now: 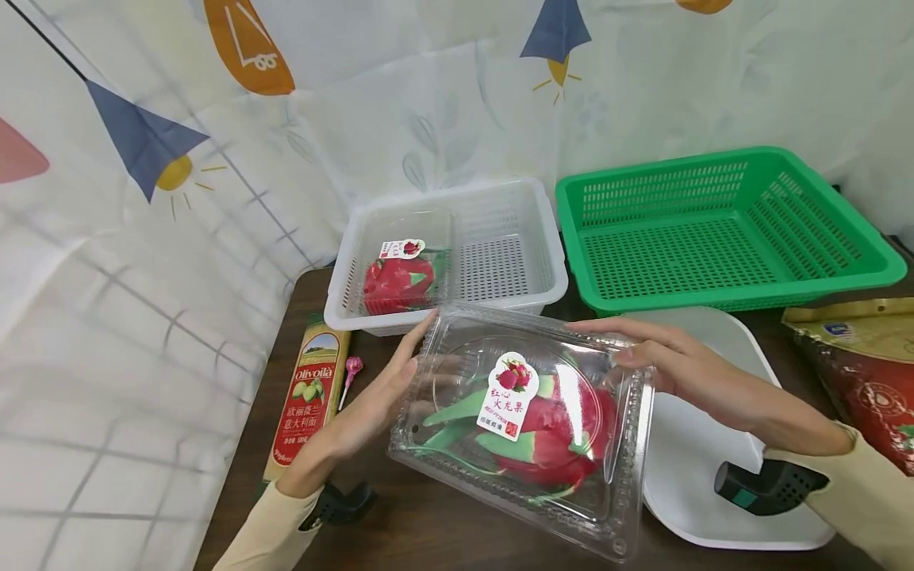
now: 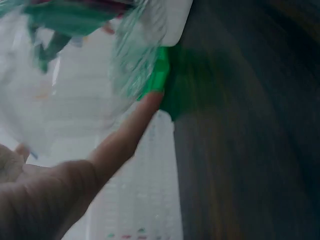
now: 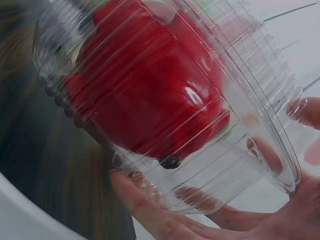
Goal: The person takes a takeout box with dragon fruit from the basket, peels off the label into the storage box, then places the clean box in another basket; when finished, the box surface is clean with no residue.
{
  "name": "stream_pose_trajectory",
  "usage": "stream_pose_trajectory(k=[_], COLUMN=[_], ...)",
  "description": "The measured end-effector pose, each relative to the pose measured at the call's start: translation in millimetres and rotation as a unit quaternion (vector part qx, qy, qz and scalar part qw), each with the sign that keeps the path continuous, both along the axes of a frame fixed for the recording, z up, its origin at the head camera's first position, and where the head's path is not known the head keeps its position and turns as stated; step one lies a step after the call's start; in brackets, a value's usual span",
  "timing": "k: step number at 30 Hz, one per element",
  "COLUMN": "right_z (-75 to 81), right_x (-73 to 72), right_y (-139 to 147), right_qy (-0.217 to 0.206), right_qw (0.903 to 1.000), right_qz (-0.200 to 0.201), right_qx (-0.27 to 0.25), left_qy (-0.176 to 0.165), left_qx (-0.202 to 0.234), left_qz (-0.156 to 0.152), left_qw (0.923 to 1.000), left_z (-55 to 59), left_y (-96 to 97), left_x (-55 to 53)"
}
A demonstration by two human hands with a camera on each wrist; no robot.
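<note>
A clear plastic clamshell box with a labelled red dragon fruit inside hangs tilted above the table, its lid facing me. My left hand holds the box's left edge, with fingers showing behind it through the plastic. At the upper right corner my right hand grips the box. The right wrist view shows the fruit through the ribbed wall and the right fingers spread under that end. Blurred in the left wrist view, the left hand lies along the box's side.
A white basket behind holds another boxed dragon fruit. Beside it stands a green basket. A white tray lies at right, near a red-and-gold bag. At left are a spaghetti packet and a pink lollipop.
</note>
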State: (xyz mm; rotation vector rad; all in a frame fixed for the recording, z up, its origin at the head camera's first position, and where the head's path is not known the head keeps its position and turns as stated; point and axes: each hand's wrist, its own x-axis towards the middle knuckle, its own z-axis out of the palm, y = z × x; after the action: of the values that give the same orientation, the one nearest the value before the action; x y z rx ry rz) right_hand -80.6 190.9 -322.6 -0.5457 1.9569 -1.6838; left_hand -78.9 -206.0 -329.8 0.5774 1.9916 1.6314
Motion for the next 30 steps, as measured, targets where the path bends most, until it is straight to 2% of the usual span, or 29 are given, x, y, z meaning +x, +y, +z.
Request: stream_pose_trajectory(k=[2,6,9,12,16,20,24,30], right_z=[1.5,2.5,3.1,3.5,2.1,0.2,-3.0,-3.0], right_x=[-2.2,-6.8,-8.6,-9.0,-10.6,-12.7,-13.8,-6.0], right_y=[-2,-4,-5,-7,-12,-14,-17,-23], right_qy=[-0.002,-0.013,-0.022,-0.039,-0.068,-0.083,-0.088,-0.078], right_qw=[1.0000,0.9998,0.9997,0.9991,0.9976,0.9965,0.9960,0.9962], right_qz=[0.004,0.012,0.010,0.010,0.007,-0.004,-0.011,-0.001], right_qx=[0.002,-0.004,-0.006,-0.008,0.001,0.010,-0.010,-0.039], left_qy=[-0.016,-0.030,-0.028,-0.035,-0.052,-0.055,-0.050,-0.066], left_qx=[0.008,0.021,0.029,0.028,0.009,-0.002,0.006,0.029], left_qz=[-0.010,0.000,0.014,0.036,0.083,0.123,0.156,0.176], left_qw=[0.9998,0.9993,0.9991,0.9984,0.9951,0.9909,0.9866,0.9818], left_z=[-2.8,-5.4,-6.9,-8.1,-8.7,-7.9,-8.9,-10.9], left_y=[3.4,6.2,8.7,12.2,15.4,16.2,14.2,11.5], left_x=[-0.4,-2.2,-1.3,2.9,10.8,15.4,17.4,23.6])
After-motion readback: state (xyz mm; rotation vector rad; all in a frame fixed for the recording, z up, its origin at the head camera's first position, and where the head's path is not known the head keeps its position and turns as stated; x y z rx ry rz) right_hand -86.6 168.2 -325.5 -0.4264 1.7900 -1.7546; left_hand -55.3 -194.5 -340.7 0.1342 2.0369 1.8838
